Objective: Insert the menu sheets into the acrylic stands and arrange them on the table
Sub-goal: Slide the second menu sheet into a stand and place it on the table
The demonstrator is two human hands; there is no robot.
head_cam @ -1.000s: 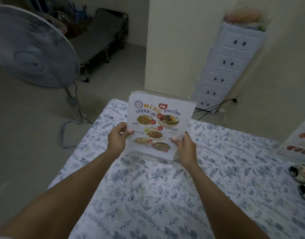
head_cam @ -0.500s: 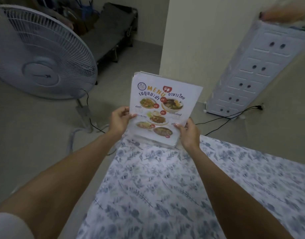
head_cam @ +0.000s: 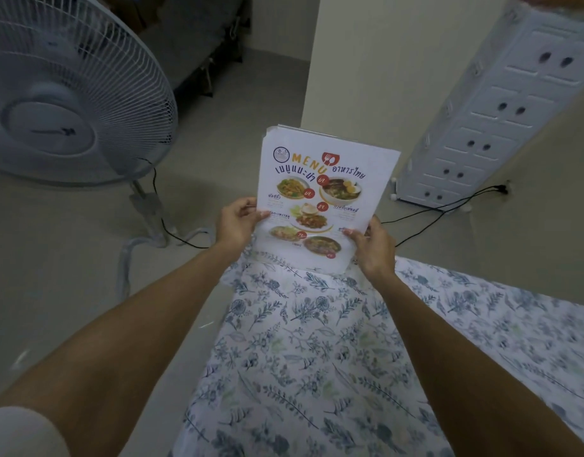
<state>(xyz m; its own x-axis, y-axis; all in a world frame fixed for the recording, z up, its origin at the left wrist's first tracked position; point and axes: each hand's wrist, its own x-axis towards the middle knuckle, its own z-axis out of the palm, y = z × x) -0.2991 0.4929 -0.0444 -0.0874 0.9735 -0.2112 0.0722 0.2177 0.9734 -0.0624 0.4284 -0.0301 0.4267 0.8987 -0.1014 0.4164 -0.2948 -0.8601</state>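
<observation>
change: menu stand [head_cam: 323, 199] has moved from mid-bench out to the far left corner of the bench [head_cam: 317, 357]; upright, tilted slightly, base at or just above the cloth edge, can't tell if it touches.
left hand [head_cam: 234, 222]: closed on the stand's left edge.
right hand [head_cam: 371, 245]: gripping the lower right edge.
task read: sheet looks inserted; this is likely the placing step. Corner spot risks tipping off.
surface: floral cloth, nothing else on it in view.
room: fan [head_cam: 66, 90] left, drawer tower [head_cam: 501, 113] right, cable [head_cam: 442, 206] on the floor.

A blue floral tablecloth [head_cam: 317, 357] covers the table, the menu stand [head_cam: 323, 199] at its far corner.
</observation>
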